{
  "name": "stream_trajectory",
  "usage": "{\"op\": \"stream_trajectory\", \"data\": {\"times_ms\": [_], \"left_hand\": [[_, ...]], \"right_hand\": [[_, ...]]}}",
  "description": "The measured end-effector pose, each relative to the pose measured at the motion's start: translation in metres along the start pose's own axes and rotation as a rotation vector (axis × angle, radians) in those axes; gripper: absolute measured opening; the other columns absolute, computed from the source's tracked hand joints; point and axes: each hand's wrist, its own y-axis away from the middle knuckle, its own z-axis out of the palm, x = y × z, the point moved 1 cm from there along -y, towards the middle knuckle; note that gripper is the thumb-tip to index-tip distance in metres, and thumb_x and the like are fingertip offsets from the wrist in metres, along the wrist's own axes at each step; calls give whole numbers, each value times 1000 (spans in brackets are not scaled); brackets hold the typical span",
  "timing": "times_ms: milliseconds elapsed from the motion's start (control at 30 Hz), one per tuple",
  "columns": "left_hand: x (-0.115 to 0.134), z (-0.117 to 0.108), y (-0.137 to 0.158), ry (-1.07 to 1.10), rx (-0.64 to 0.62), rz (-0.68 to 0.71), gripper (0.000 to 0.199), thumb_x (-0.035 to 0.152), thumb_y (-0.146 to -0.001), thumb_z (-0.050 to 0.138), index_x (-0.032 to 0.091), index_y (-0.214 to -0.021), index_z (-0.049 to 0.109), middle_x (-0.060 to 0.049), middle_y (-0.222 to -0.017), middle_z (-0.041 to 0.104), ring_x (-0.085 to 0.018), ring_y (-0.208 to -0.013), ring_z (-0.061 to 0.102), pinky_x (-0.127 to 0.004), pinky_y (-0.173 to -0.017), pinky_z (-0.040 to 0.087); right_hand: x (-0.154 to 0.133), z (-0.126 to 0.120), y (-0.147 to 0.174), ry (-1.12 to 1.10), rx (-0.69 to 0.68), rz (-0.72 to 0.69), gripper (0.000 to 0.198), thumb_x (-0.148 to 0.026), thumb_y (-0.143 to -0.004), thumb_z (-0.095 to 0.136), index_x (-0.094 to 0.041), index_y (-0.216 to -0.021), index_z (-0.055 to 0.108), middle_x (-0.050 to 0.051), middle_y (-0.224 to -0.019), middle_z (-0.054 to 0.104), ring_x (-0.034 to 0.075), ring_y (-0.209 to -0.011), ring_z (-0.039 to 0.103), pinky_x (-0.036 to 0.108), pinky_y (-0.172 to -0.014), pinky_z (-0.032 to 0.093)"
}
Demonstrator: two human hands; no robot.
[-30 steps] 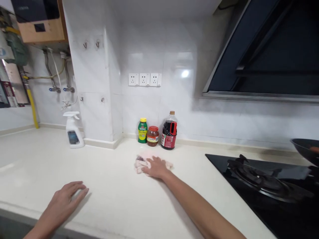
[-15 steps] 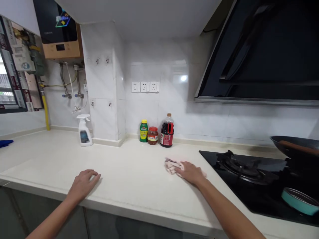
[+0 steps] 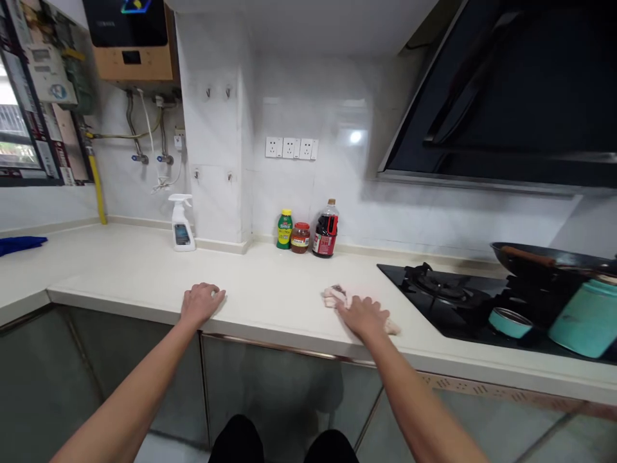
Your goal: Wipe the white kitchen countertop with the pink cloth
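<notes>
My right hand [image 3: 364, 315] presses a pale pinkish cloth [image 3: 336, 296] flat against the white countertop [image 3: 270, 289], left of the stove. Part of the cloth sticks out past the fingers on the left, and another bit shows by the wrist on the right. Palm down near the counter's front edge, my left hand [image 3: 200, 302] rests with its thumb apart and nothing in it. Behind, against the wall, stand a green bottle with a yellow cap [image 3: 284, 230], a red-lidded jar [image 3: 300, 238] and a large bottle of dark liquid [image 3: 326, 230].
A white spray bottle [image 3: 182, 225] stands by the wall pillar. On the right is a black gas stove [image 3: 463, 321] with a wok [image 3: 544, 257], a small teal dish [image 3: 509, 323] and a teal pot [image 3: 585, 318]. Above it juts a dark range hood [image 3: 506, 96]. Blue fabric [image 3: 22, 245] lies far left.
The view has tipped downward and swung slightly, bringing the cabinets and my knees into sight. My right hand and the cloth have slid a little nearer the front edge. My left hand still rests on the counter.
</notes>
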Motion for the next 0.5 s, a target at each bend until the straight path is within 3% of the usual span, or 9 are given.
{"op": "stream_trajectory", "data": {"times_ms": [167,267,367,500], "left_hand": [[-2,-1,-1,21,25,-43,39,46,-91,45,22,-100,76,-9,-120,71,-31,-119,56,-41,-98,38],[-5,2,-3,19,31,-58,37,45,-90,46,24,-98,76,-8,-120,71,-31,-120,56,-42,-98,38],[-8,4,-3,2,27,-51,38,44,-92,44,25,-100,74,-6,-123,70,-29,-121,55,-41,-98,38],[-9,4,-3,-18,15,-42,38,42,-92,41,25,-100,74,-6,-123,70,-28,-121,56,-39,-97,39]], "right_hand": [[-102,-3,51,-71,48,-270,52,-62,-98,45,-20,-121,65,17,-124,57,38,-115,49,55,-94,37],[-137,1,82,-117,109,-428,43,-59,-97,52,-24,-117,66,13,-120,59,35,-112,50,51,-93,37],[-138,2,103,-171,145,-558,35,-53,-95,58,-27,-117,65,9,-120,59,31,-111,50,46,-93,36],[-97,-2,106,-217,139,-657,26,-46,-92,66,-31,-112,66,4,-118,61,27,-108,51,39,-90,36]]}}
